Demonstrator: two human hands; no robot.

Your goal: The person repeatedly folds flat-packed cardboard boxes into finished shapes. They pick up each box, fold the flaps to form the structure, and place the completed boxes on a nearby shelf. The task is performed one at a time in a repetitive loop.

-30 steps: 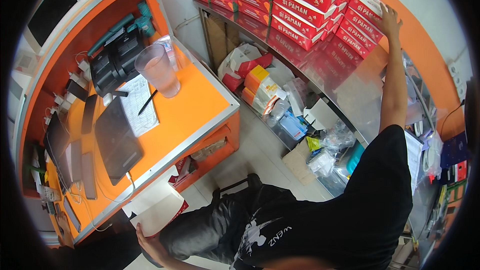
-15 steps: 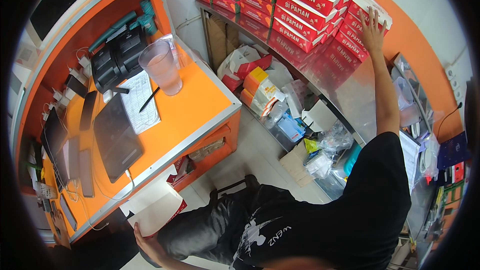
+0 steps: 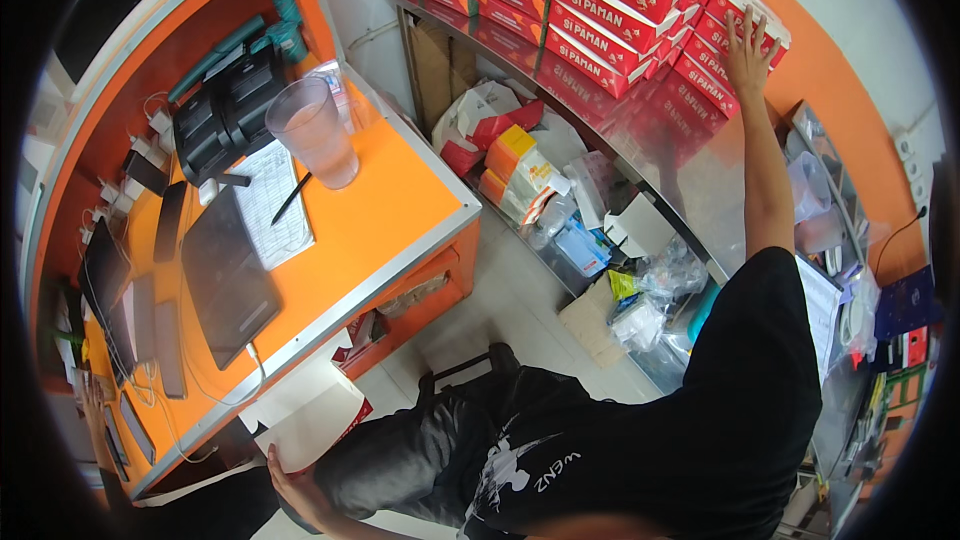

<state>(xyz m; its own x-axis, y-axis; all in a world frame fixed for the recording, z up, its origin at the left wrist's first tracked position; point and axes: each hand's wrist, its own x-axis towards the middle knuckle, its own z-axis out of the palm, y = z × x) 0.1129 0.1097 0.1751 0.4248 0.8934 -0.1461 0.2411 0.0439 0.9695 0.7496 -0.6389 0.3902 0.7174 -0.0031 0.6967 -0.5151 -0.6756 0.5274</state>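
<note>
Orange desk (image 3: pixel 405 195) at left; steel table (image 3: pixel 712 168) at right. Red-and-white boxes (image 3: pixel 605 12) stacked at table's far end, shorter stack (image 3: pixel 706 72) just beside. Open box (image 3: pixel 318 422), white inside, lies over person's left thigh, near desk edge. Clear cup (image 3: pixel 312 130) upright on desk. Right hand (image 3: pixel 747 65): fingers spread against shorter stack; cannot tell whether gripping. Left hand (image 3: pixel 292 485): fingers closed on open box's near edge. Black pen (image 3: pixel 291 198) on paper (image 3: pixel 265 215).

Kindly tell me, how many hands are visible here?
3: right hand at the red boxes, left hand holding an open white box, and another person's hand by the orange desk, far left; others may be hidden.
</note>
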